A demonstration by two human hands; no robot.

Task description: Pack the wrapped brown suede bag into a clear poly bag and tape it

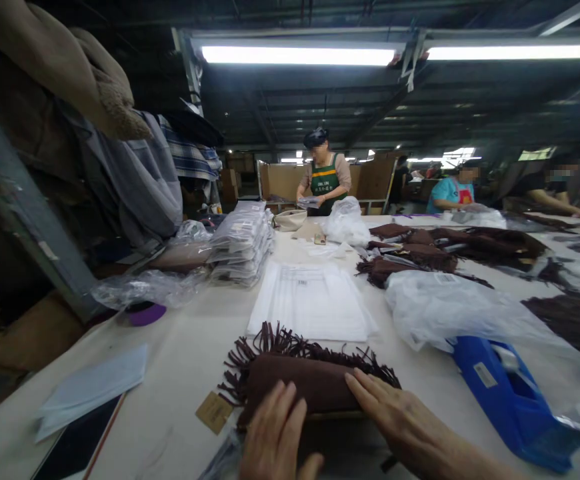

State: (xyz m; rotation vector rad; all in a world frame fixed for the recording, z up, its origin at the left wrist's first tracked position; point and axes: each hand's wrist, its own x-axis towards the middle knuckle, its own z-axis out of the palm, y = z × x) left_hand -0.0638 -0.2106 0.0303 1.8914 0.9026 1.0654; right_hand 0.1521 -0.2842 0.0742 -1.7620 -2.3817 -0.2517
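A folded dark brown scarf (305,377) with a fringe along its far edge lies on the table just in front of me. My left hand (276,433) rests on its near left part, fingers stretched out. On the right end my right hand (395,407) lies with its fingers extended over the cloth. Neither hand grips anything. A brown cardboard tag (214,412) sticks out at the scarf's left side. Just beyond the fringe is a stack of flat white plastic bags (310,303) with a barcode on top.
A blue tape dispenser (510,400) stands at right, beside crumpled clear plastic (435,307). Brown fringed scarves (420,247) lie behind it. Packed bags (240,243) are piled at back left. A phone (80,433) lies partly under pale blue sheets (95,387). A co-worker (327,177) stands opposite.
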